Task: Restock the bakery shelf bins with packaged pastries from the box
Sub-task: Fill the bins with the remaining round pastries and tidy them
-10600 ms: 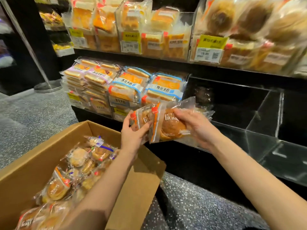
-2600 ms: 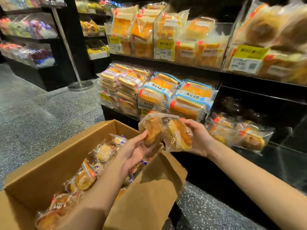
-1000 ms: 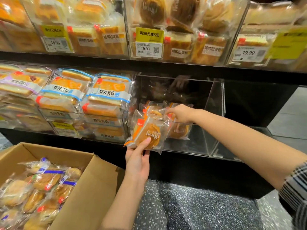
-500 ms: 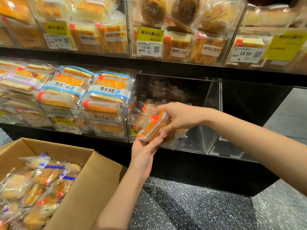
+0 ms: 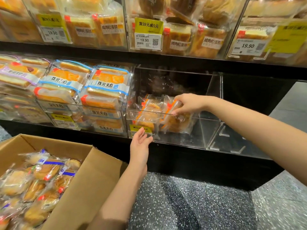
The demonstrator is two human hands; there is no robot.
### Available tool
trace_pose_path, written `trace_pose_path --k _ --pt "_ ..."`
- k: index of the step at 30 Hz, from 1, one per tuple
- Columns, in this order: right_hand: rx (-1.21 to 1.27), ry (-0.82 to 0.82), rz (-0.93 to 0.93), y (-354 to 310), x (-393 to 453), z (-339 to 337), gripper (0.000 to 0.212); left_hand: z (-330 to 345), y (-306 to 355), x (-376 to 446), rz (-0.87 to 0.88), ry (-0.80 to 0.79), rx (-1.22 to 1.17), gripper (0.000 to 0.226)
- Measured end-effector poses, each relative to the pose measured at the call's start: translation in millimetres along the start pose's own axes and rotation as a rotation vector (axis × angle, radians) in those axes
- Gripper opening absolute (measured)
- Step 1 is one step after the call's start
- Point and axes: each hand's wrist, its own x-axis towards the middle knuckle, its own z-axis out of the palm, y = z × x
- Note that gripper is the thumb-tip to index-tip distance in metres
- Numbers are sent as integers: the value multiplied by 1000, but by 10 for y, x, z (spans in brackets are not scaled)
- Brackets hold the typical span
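The right hand (image 5: 187, 103) reaches over the front lip of the clear bin (image 5: 207, 117) on the lower shelf, its grip pinching the top edge of a packaged pastry (image 5: 174, 120), which stands on end beside the others at the bin's left side, probably so more fit in a row. The left hand (image 5: 140, 143) hovers just before the bin's front edge, fingers loosely spread and holding nothing. The box (image 5: 93, 176) sits on the floor below the shelf's left end, many pastries inside.
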Motion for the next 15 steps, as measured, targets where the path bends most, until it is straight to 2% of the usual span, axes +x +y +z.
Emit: trace_pose_path --k 3,5,7,11,15 --pt "92 -192 69 1 106 89 45 -3 9 -22 -40 19 -72 52" --pt "172 -261 123 -3 153 93 45 -7 20 -24 -57 38 -105 51" --pt "242 -234 115 14 180 62 39 -10 23 -20 -65 50 -121 50" --pt "225 -77 112 19 197 76 33 -7 14 -18 -74 49 -120 48" --pt "260 -56 179 -51 291 277 26 -39 -9 -16 -82 37 -85 46"
